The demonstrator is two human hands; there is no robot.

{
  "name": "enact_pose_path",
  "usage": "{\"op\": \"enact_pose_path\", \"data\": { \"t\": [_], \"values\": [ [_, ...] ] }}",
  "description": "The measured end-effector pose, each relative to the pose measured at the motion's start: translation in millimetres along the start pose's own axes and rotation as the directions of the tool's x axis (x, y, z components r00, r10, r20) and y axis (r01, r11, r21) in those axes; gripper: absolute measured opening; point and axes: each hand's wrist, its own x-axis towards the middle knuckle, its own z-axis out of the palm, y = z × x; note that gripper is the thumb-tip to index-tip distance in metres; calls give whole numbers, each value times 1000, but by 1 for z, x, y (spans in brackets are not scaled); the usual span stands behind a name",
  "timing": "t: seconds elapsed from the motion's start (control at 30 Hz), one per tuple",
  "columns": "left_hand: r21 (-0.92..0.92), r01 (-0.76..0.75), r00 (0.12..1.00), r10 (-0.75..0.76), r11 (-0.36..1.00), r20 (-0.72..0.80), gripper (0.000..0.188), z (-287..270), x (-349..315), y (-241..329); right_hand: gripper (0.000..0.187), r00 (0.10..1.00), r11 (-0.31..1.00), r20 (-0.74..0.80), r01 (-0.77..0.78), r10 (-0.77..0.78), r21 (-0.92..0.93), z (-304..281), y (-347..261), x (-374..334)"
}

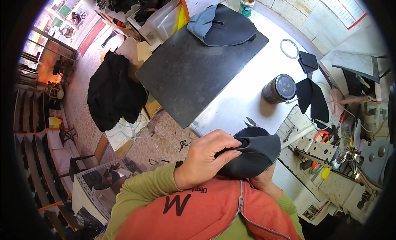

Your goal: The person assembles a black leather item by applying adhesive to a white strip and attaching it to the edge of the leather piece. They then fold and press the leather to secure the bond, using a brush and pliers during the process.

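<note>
The left hand point(205, 156) pinched the black leather-like piece point(260, 151) between the hands, thumb and fingers nearly closed, seemingly to steady its fold, while the right hand point(264, 177), how far open I couldn't tell, apparently supported it beneath.

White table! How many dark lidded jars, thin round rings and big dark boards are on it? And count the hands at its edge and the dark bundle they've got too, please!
Hands: 2 (left hand, right hand)
Dark bundle: 1
Dark lidded jar: 1
Thin round ring: 1
Big dark board: 1
Total: 6
</note>
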Motion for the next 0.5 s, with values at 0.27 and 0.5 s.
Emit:
{"op": "enact_pose_path", "data": {
  "t": [0.27,0.5],
  "values": [
    [6,-21,1000,21,1000,-16,24,-1,2,-1,48,999,999,28,26,-27,43,-3,-3,2],
    [7,-18,999,18,1000,29,24,-1,1,2,48,995,994,19,-96,95,43,-10,4,-4]
  ]
}}
